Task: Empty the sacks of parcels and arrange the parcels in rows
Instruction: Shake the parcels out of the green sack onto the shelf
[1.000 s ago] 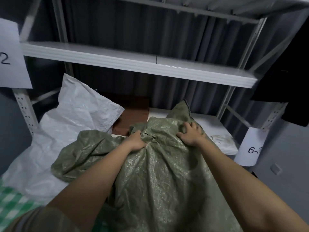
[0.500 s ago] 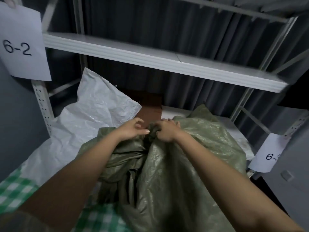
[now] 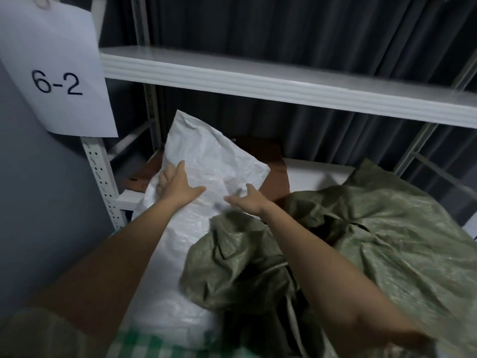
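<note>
1. both hands have left the green sack they were bunching half a second ago and now reach out to the white sack beside it.
2. left hand (image 3: 178, 186) lies on the white sack (image 3: 206, 161) with its fingers spread and fairly straight, thumb pointing right; it presses on the fabric and grips nothing.
3. right hand (image 3: 249, 200) is stretched out flat, fingers straight and a little blurred, at the lower edge of the white sack where the green one begins; whether it touches the fabric is unclear.
4. the white sack leans upright at the left end of the lower shelf (image 3: 317, 170), its top corner pointing up towards the upper shelf (image 3: 258, 83).
5. the green sack (image 3: 374, 241) lies crumpled to the right, overlapping the foot of the white one, under the right forearm.
6. a brown cardboard box (image 3: 277, 174) sits behind both sacks on the lower shelf.
7. a white paper label (image 3: 56, 81) reading "6-2" hangs at the upper left, above a perforated shelf post (image 3: 99, 174).
8. a dark pleated curtain (image 3: 284, 34) hangs behind the rack.
9. a green and white checked cloth (image 3: 154, 347) shows at the bottom edge.
</note>
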